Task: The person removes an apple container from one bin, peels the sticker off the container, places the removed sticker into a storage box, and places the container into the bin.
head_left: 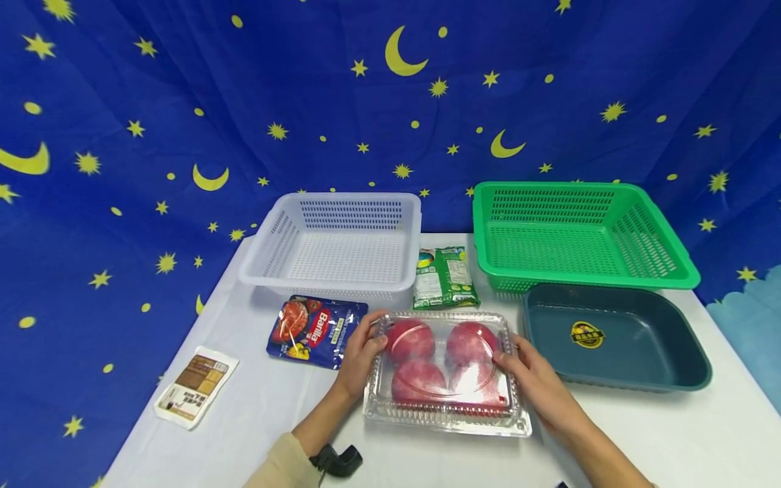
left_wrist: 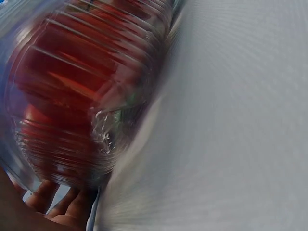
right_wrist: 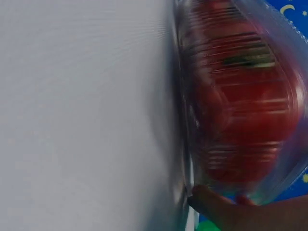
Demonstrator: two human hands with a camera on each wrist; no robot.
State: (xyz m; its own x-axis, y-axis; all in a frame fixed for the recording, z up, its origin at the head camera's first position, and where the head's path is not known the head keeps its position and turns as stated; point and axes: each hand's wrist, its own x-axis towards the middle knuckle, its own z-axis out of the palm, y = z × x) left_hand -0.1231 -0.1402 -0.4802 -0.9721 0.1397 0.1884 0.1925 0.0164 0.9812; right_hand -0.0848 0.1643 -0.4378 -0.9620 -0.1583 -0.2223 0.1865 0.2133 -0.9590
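Note:
A clear plastic clamshell box of red tomatoes is near the front middle of the table, its lid closed. My left hand grips its left side, the thumb over the rim. On the right side my right hand holds it in the same way, thumb on top. Through the ridged wall in the left wrist view, the tomatoes look blurred, with curled fingers below. The right wrist view shows a tomato with a green stem, and the thumb at the box edge.
Behind stand a white basket and a green basket. Between them lies a green snack packet. At right is a dark teal tray. A blue Barilla pouch and a brown-and-white packet lie left.

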